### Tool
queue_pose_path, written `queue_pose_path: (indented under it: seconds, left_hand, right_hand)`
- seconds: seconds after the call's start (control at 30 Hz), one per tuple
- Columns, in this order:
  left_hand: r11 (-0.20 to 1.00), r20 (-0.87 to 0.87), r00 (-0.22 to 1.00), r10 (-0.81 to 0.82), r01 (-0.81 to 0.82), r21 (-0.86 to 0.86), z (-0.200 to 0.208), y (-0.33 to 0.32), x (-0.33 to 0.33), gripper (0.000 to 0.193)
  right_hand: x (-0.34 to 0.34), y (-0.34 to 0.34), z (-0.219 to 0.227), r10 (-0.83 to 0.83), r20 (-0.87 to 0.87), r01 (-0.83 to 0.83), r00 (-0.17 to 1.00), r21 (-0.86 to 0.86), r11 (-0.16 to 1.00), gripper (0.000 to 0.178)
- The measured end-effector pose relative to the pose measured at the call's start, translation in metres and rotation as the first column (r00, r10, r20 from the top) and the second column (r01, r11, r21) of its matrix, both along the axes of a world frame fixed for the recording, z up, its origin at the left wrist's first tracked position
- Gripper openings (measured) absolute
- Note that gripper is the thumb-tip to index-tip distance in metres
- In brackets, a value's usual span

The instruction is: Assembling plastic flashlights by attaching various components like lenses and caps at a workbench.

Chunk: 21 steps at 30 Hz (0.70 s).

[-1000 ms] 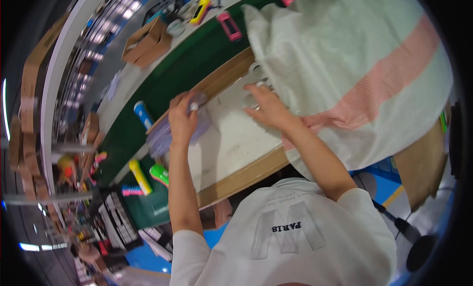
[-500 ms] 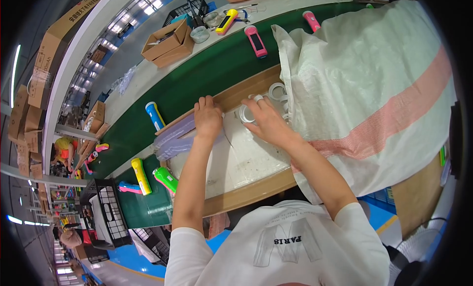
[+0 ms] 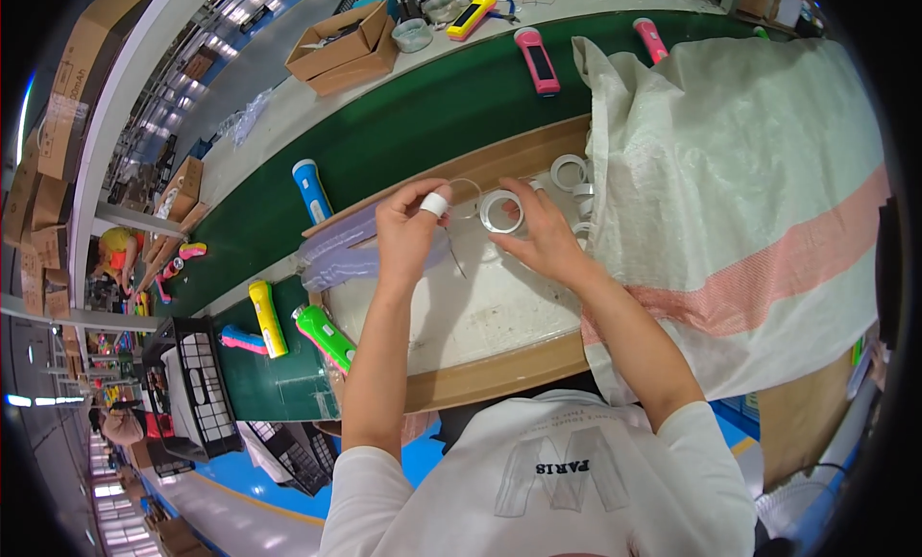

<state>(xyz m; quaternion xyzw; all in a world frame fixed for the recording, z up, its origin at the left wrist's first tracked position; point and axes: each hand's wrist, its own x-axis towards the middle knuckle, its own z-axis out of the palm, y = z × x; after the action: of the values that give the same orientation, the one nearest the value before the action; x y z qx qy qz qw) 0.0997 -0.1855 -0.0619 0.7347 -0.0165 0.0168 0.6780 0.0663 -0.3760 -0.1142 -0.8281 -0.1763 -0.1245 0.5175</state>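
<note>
My left hand (image 3: 403, 229) is raised over the tray (image 3: 480, 312), fingers pinched on the edge of a thin, clear round disc (image 3: 467, 199). A white wrap (image 3: 434, 205) covers the tip of one of its digits. Just to the right, my right hand (image 3: 549, 238) grips a white ring (image 3: 501, 211) between thumb and fingers, its opening facing up. Disc and ring are close together; whether they touch I cannot tell. More white rings (image 3: 569, 169) lie by the edge of the woven sack, partly covered by it.
A large white woven sack (image 3: 711, 173) with a pink stripe covers the right side. Purple translucent bags (image 3: 355, 254) lie at the tray's left. Blue (image 3: 311, 190), yellow (image 3: 267, 317), green (image 3: 325, 336) and pink (image 3: 537, 61) flashlights rest on the green belt around it. A cardboard box (image 3: 341, 50) stands beyond.
Both hands have lifted from the tray. The right now holds a white ring raised, and a clear disc shows at the left fingertips. The view has shifted slightly.
</note>
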Motion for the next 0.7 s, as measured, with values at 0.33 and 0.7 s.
queue_pose_path:
  seconds: [0.33,0.7]
  left_hand:
    - [0.975,0.102,0.995,0.013,-0.035,0.218,-0.038,-0.02,-0.041,0.009]
    - [0.926,0.203,0.979,-0.037,-0.043,0.376,-0.046,-0.003,-0.067,0.022]
  right_hand:
    - [-0.011,0.011,-0.006,0.16,0.049,-0.159,0.986,-0.016,0.987,0.075]
    - [-0.018,0.02,-0.008,0.267,0.017,-0.266,0.964,-0.035,0.963,0.073]
